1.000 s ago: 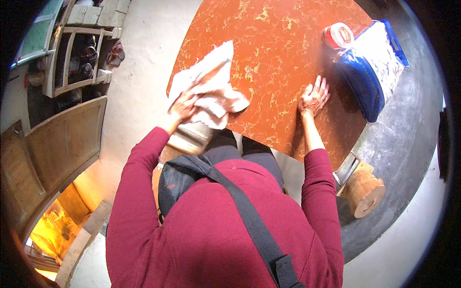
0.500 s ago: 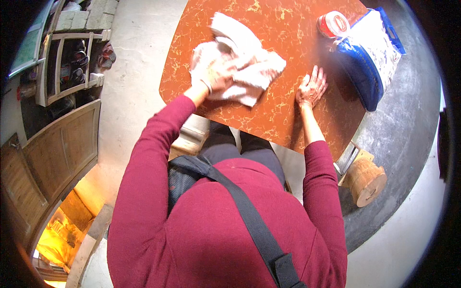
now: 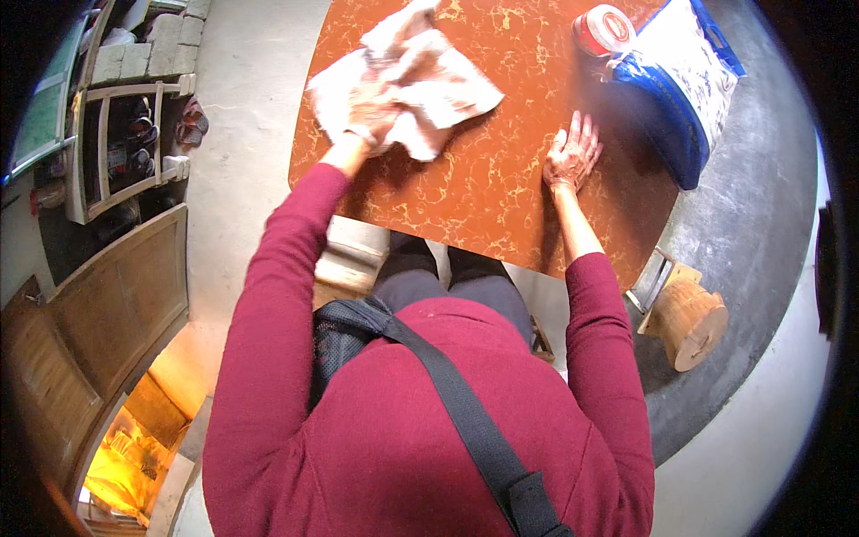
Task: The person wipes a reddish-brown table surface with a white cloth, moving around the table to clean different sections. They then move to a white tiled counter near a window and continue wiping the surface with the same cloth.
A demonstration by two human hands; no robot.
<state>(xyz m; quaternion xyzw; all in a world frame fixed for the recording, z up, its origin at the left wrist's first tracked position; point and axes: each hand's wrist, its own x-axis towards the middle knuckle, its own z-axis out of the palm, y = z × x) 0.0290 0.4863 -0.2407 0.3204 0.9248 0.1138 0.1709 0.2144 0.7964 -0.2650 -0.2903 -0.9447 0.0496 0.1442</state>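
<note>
My left hand (image 3: 372,109) presses down on a crumpled white cloth (image 3: 447,76) spread over the red-brown marbled tabletop (image 3: 501,179). Motion smears its fingers, and part of them blends into the folds. A pale band circles that wrist. Toward the table's right side my right hand (image 3: 574,154) lies flat on the surface, fingers stretched out and nothing held. Just beyond it, at the right edge, stand a round red and white tub (image 3: 605,30) and a blue and white plastic package (image 3: 687,85).
Below the table's right edge is a round wooden stool (image 3: 691,324). At left, a wooden rack (image 3: 103,148) holds shoes, with a wooden panel (image 3: 121,295) in front of it. An orange glow shows at lower left. A black strap (image 3: 465,412) crosses my body.
My left hand has slid the cloth left and away from me across the tabletop, and the cloth's folds have shifted. My right hand stays flat in about the same place on the table.
</note>
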